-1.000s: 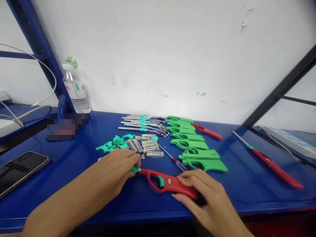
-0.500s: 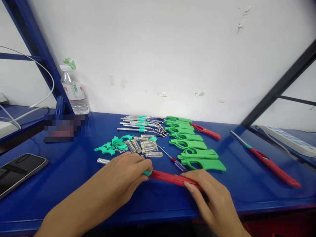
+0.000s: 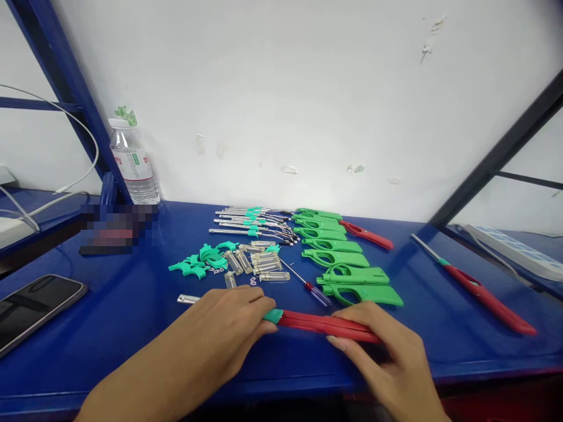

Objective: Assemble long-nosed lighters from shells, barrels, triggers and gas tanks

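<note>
The red lighter near the tabletop's front edge has a smooth, faintly glossy plastic body, a teal plastic collar and a bright metal tube. The tabletop is blue-painted with a soft sheen. Toward its back edge lie smooth green plastic shells, clear plastic tubes and shiny metal rods, and the phone at the left edge has a glossy dark face.

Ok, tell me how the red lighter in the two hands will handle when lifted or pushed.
Probably stiff: the red lighter spans from left hand to right hand without sagging. Likely light for its size, being a thin plastic shell with a slim metal tube. Stood on its narrow edge as now, it would probably tip flat if released.
</note>
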A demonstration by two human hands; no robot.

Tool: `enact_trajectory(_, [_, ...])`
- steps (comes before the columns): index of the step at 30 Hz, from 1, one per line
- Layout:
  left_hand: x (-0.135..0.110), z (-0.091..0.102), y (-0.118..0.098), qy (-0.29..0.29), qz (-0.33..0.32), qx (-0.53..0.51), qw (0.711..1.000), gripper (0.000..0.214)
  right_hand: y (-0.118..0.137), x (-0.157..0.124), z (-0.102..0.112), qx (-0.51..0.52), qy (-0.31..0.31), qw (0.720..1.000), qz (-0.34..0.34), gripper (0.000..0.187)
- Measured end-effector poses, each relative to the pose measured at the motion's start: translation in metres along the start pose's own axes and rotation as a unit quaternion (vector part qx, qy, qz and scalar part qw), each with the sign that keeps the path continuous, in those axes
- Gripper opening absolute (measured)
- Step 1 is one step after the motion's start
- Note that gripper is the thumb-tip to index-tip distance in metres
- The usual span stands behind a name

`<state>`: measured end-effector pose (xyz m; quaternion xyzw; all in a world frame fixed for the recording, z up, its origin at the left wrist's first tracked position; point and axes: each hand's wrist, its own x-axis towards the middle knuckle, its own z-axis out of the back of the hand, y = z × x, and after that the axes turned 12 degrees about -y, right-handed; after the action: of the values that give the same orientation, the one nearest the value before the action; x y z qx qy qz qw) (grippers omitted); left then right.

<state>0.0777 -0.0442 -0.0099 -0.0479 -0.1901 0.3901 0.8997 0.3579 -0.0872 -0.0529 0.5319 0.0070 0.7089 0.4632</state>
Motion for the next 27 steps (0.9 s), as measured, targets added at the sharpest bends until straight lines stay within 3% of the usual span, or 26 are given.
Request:
enact_trajectory(12, [0.011, -0.001, -0.017, -0.018, -0.023, -0.026, 0.999, 0.018, -0.007, 0.001, 0.008, -0.001, 0.021, 0.998, -0.054, 0.014])
enact_trajectory(21, [0.007, -0.003, -0.02, 0.013, 0.013, -0.082, 0.996, 0.019, -0.017, -0.01, 0.009, -0.08, -0.035, 0.996, -0.025, 0.039])
enact_trajectory(27, [0.009, -0.008, -0.018, 0.029, 0.022, -0.129, 0.991, 0.02, -0.007, 0.001, 0.01, 0.018, 0.038, 0.998, -0.044, 0.018])
